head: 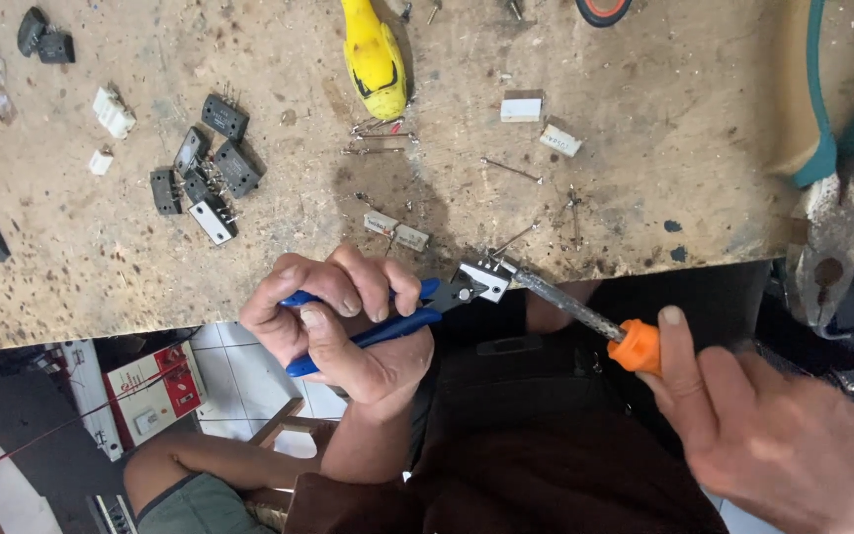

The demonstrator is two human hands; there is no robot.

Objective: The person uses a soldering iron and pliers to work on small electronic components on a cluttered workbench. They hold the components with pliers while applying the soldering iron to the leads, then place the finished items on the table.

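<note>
- Worn wooden bench (644,148): bare stretch right of centre, passable.
- Black flat components (205,173) cluster left; loose metal pins (378,138) centre.
- Yellow plastic tool (375,59) blocks top centre.
- Teal-handled rusty pliers (832,198) occupy right edge.

Right hand (783,435): motion-blurred, cut off at the frame's 5 o'clock corner. Screwdriver (585,314): handle mostly hidden in that grip. Yellow tool (374,57): cut off at 12 o'clock. Teal pliers (842,129): handles cut off at 2 o'clock. Part (486,280) in the blue cutters' (387,321) jaws: too small to identify.
</note>
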